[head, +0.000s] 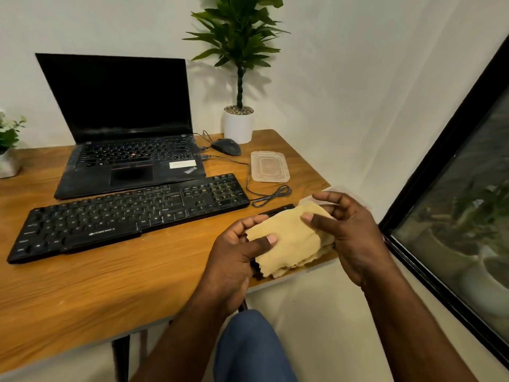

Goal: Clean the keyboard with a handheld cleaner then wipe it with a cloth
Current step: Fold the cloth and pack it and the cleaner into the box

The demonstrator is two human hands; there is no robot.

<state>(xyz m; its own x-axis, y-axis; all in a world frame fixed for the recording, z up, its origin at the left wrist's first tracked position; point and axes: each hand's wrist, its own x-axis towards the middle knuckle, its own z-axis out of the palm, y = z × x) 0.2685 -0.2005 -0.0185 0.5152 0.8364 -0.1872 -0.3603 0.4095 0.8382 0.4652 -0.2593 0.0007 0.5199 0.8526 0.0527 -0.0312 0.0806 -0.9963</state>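
A black keyboard (129,213) lies slanted across the wooden desk (96,285), in front of an open laptop. Over the desk's right front corner I hold a folded yellow cloth (289,241) between both hands. My left hand (237,260) grips its left end, thumb on top. My right hand (349,232) holds its right side, with the fingers partly spread above it. A black object (278,210), only partly visible, lies on the desk just behind the cloth. I cannot tell whether that is the handheld cleaner.
A black laptop (129,150) stands open at the back. A mouse (226,146), a potted plant (239,125) and a clear plastic lid (270,166) sit to its right. The keyboard's coiled cable (272,194) lies near the cloth. A dark-framed window (454,188) is on the right.
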